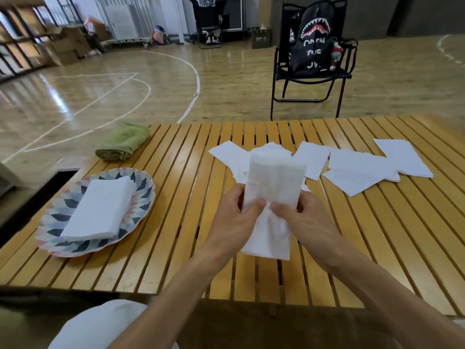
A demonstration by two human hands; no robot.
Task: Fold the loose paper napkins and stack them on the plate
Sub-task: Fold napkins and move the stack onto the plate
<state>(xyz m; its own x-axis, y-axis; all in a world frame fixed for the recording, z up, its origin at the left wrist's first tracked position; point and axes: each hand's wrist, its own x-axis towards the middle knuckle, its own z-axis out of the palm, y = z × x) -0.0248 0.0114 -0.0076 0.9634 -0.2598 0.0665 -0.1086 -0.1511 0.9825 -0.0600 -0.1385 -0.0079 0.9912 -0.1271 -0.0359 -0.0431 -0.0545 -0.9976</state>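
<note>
A: Napkin (271, 197) in both grips, held above the table (176, 248) mid-scene. We see the left hand (234, 217) and right hand (299, 217) pinching its middle, thumbs on the near face.

B: Plate (57, 222)?

A: Near left on the table, with a stack of folded napkins (100, 207) lying on it.

B: Loose ones?

A: We see loose napkins (364, 170) spread flat on the far right of the table, some overlapping. Rolled green cloth (123, 142) sits at the far left edge.

B: Beyond the table?

A: Black folding chair (312, 79) with a black bag (314, 36) on its seat.
</note>
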